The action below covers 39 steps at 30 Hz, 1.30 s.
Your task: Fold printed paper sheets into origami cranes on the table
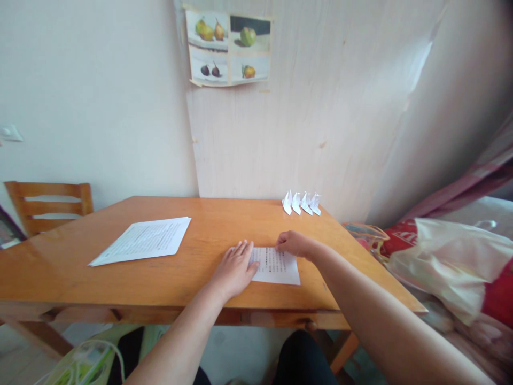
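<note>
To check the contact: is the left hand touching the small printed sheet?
Touching. The head view shows the left hand lying flat, its fingers overlapping the left edge of the small printed sheet.

On the table (160, 289), a sheet (276, 266) lies lower centre, paper stack (144, 240) to its left, folded figures (301, 203) behind it.

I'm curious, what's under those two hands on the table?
A printed paper lies under them. The left hand covers its left edge, the right hand its top edge. The covered print is hidden.
</note>
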Tool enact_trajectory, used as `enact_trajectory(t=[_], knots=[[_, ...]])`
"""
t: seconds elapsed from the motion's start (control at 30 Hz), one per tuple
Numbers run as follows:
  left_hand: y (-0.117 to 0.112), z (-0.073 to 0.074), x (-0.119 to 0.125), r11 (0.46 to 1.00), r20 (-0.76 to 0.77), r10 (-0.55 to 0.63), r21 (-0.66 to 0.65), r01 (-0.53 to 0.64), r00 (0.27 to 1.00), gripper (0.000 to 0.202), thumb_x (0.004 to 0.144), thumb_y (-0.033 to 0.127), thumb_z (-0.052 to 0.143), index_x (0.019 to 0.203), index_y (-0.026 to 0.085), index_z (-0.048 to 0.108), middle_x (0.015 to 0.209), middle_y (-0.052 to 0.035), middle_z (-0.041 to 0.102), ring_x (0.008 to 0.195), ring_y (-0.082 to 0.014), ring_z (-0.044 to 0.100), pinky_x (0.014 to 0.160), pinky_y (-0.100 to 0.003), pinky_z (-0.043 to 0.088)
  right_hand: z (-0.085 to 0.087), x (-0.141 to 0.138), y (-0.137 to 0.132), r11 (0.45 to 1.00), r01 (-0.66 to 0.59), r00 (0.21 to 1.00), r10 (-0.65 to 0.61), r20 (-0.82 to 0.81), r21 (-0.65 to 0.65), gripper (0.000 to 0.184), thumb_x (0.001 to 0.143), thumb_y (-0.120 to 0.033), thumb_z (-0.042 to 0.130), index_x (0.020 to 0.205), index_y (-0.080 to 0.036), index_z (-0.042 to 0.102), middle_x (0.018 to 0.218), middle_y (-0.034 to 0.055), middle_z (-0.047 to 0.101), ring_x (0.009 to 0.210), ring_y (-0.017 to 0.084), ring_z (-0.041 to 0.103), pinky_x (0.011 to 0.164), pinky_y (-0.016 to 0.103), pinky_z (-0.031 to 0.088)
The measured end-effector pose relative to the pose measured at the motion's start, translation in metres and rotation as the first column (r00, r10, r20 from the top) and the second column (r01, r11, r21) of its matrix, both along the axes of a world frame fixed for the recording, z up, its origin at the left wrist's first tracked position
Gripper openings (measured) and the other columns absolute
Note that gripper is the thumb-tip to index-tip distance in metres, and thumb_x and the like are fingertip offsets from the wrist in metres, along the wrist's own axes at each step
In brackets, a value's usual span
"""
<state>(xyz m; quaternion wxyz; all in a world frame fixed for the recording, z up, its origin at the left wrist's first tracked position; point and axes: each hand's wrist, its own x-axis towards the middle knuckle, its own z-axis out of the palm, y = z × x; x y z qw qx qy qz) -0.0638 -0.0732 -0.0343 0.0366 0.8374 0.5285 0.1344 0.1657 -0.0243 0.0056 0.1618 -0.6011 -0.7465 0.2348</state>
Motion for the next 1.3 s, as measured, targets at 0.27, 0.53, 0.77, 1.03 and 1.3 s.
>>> enact_trajectory(t=[0.27,0.53,0.77,1.03,1.3], knots=[[-0.006,0.019,-0.009,0.968,0.193,0.070,0.223,-0.113,0.979,0.048,0.097,0.038,0.046,0.143,0.021,0.047,0.152,-0.0098,0.047,0.146,-0.0306,0.031,0.118,-0.056,0.021,0.027,0.015,-0.032,0.986,-0.064,0.991,0.081,-0.103,0.157,0.007,0.083,-0.022,0.062,0.081,-0.017,0.066,0.079,0.0032,0.069,0.070,0.014,0.059,0.059,0.023,0.042],[-0.029,0.073,0.009,0.929,0.194,-0.091,0.371,0.013,0.977,0.017,0.091,0.031,0.057,0.103,0.029,0.069,0.111,-0.0017,0.073,0.117,-0.0262,0.055,0.119,-0.062,0.005,0.050,0.006,-0.067,0.933,-0.121,0.988,0.147,-0.053,0.339,0.006,0.083,-0.023,0.061,0.079,-0.021,0.064,0.078,0.0013,0.067,0.073,0.016,0.059,0.066,0.026,0.042],[-0.040,0.089,-0.001,0.946,0.179,-0.088,0.322,0.026,0.980,0.015,0.092,0.033,0.056,0.087,0.028,0.069,0.094,0.0012,0.074,0.103,-0.0239,0.060,0.117,-0.066,-0.001,0.060,0.009,-0.084,0.903,-0.123,0.988,0.152,-0.038,0.411,0.007,0.084,-0.020,0.059,0.079,-0.020,0.064,0.079,0.0005,0.067,0.075,0.015,0.061,0.065,0.025,0.042],[-0.048,0.096,-0.004,0.949,0.176,-0.115,0.312,0.056,0.978,0.022,0.094,0.032,0.053,0.082,0.027,0.070,0.088,0.0026,0.074,0.098,-0.0219,0.061,0.115,-0.069,-0.001,0.068,0.009,-0.096,0.886,-0.130,0.992,0.120,0.049,0.446,0.008,0.085,-0.025,0.062,0.082,-0.021,0.069,0.089,0.0028,0.071,0.083,0.018,0.061,0.075,0.030,0.042],[-0.059,0.105,0.006,0.916,0.085,-0.157,0.384,0.113,0.984,0.021,0.094,0.030,0.053,0.082,0.027,0.071,0.082,0.0009,0.072,0.096,-0.0232,0.060,0.114,-0.070,0.000,0.081,-0.022,-0.117,0.791,-0.238,0.964,0.125,0.233,0.563,0.014,0.088,-0.027,0.058,0.089,-0.023,0.072,0.093,0.0044,0.071,0.100,0.025,0.057,0.089,0.039,0.032]])
